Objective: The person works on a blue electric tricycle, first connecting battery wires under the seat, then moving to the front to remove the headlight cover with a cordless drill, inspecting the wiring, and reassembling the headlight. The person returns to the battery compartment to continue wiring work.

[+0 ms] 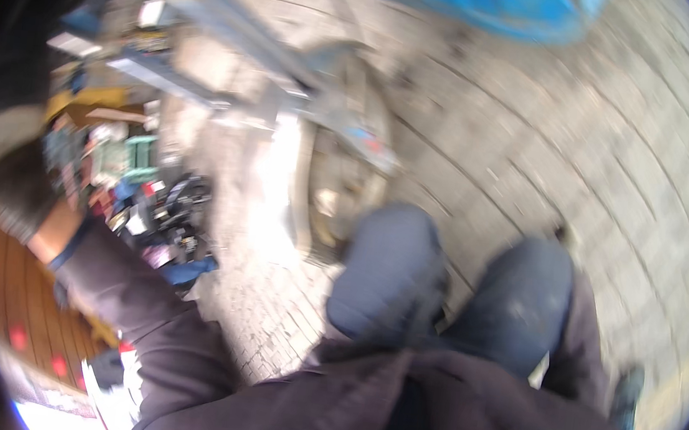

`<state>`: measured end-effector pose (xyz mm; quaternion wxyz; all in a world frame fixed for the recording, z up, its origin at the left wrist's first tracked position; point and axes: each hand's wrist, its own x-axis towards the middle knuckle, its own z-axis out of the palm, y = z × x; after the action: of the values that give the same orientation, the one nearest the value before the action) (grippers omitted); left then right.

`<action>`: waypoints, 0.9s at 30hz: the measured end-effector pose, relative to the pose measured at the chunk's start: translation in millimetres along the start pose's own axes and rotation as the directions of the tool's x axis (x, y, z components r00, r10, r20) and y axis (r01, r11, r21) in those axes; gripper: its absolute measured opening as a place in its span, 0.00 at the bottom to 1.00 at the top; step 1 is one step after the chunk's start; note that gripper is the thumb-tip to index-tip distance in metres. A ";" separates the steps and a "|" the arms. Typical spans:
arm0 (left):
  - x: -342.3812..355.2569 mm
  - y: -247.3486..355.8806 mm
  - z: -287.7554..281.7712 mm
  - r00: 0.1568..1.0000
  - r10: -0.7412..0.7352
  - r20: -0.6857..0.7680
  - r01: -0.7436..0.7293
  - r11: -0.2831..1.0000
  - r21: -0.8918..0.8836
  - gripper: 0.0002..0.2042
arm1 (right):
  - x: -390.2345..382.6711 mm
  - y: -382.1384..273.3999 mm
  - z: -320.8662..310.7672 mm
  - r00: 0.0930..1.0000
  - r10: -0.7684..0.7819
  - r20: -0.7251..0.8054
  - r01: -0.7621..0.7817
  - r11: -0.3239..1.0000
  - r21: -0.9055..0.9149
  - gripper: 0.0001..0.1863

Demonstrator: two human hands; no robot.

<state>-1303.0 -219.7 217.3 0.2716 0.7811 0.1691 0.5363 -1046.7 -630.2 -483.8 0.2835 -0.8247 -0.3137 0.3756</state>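
My left arm, in a dark purplish sleeve, reaches out to the far left. My left hand wears a dark glove with a paler patch. It is blurred against the dark rim, and I cannot make out its fingers or whether it holds anything. Beyond it, a black shape is too smeared to name. My right sleeve runs down beside my bent right knee, and the hand there is hidden. Ahead of my left knee stands a blurred grey metal frame with tubular bars, next to a beige curved piece.
A jumble of small tools and parts lies at the left, with a green slatted piece and a yellow tray. Brown boards with red spots line the lower left. A blue sheet hangs over grey paving.
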 end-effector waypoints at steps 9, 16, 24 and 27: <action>-16.9 -0.3 39.9 0.983 0.137 -0.122 -0.134 0.990 0.033 0.44 | 13.5 -34.3 -42.3 0.958 0.040 -0.285 0.074 0.923 0.378 0.13; -20.6 -9.4 47.1 0.921 0.339 -0.192 -0.316 0.938 0.141 0.56 | -32.3 -432.2 -222.2 0.217 -0.714 -0.666 0.930 0.359 -0.082 0.30; -32.9 -8.8 66.3 0.942 -0.078 -0.328 -0.106 0.854 -0.509 0.59 | -141.2 -677.4 -272.6 -0.244 -0.832 -0.499 0.829 0.088 -0.552 0.50; -33.3 -19.1 68.6 0.964 -0.239 -0.113 0.021 0.496 -0.868 0.46 | -149.3 -688.6 -276.8 0.092 -0.898 -0.431 0.955 0.202 -0.217 0.50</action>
<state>-1250.9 -239.7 161.8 0.6427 0.4635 -0.0320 0.6091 -1113.5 -361.2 220.6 0.5699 -0.4843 -0.6587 -0.0824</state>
